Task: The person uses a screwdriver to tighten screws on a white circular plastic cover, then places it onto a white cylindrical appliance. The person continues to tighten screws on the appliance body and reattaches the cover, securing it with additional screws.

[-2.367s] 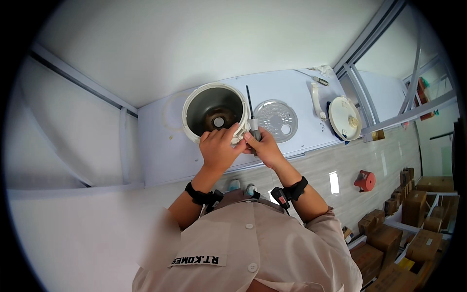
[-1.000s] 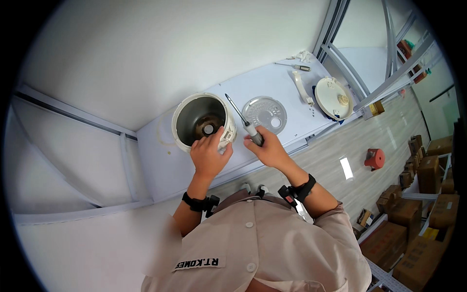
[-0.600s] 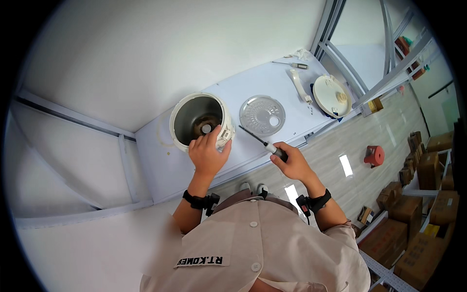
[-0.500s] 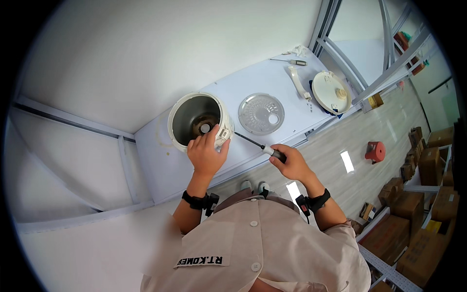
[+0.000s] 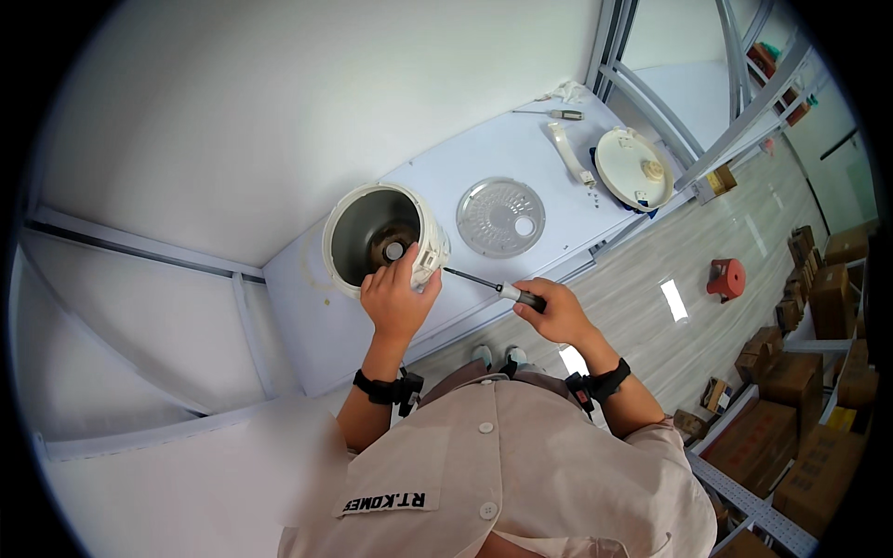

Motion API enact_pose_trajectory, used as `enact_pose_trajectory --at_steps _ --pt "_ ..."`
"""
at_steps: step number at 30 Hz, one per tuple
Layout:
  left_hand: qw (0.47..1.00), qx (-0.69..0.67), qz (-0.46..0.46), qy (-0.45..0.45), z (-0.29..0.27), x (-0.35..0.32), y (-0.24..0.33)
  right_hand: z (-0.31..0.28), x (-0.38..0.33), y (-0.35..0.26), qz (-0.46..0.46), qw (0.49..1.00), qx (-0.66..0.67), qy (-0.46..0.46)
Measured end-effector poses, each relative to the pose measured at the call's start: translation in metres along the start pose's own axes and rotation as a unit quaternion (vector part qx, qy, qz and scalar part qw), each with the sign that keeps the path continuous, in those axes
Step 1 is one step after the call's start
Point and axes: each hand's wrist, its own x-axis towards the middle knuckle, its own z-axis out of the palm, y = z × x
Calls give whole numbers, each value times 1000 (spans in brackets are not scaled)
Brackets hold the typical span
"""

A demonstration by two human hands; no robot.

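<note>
A white rice cooker body [image 5: 339, 219] stands at the left of the table, its grey metal inside showing a brown-stained bottom with a round centre piece. My left hand [image 5: 398, 299] grips its near rim, fingers over the edge, beside a latch-like fitting [image 5: 430, 256]. In my right hand [image 5: 558, 314] is a screwdriver [image 5: 507, 290] with a grey-and-black handle. Its shaft points left, and the tip is at the cooker's right side; whether it sits in a screw is too small to tell. Right of the cooker lies a round, patterned metal plate [image 5: 493, 223] with one larger hole.
Farther right on the table [image 5: 419, 339] are a curved white handle [image 5: 569, 153], small screws [image 5: 595, 197], a round cream lid [image 5: 623, 167] and a second screwdriver [image 5: 563, 114]. Crumpled tissue [image 5: 567, 90] lies at the back. A red stool [image 5: 726, 279] and cardboard boxes [image 5: 781, 381] stand off the table.
The screwdriver tip has moved slightly down along the cooker's side, and its shaft lies flatter. My left hand keeps its hold on the rim. The whole view has shifted a little.
</note>
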Motion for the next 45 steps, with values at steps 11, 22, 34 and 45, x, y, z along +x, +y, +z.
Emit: enact_pose_trajectory --at_steps 11,22,34,45 --pt "1000 2 -5 -3 0 0 0 0 5 -6 -12 1000 11 4" --pt "1000 1 -10 -13 -1 0 -1 1 6 -8 10 1000 10 2" --pt "1000 4 0 -2 0 1 1 1 4 2 47 995 77 -34" --pt "1000 -6 1 -2 -1 1 0 2 7 -1 57 994 84 -32"
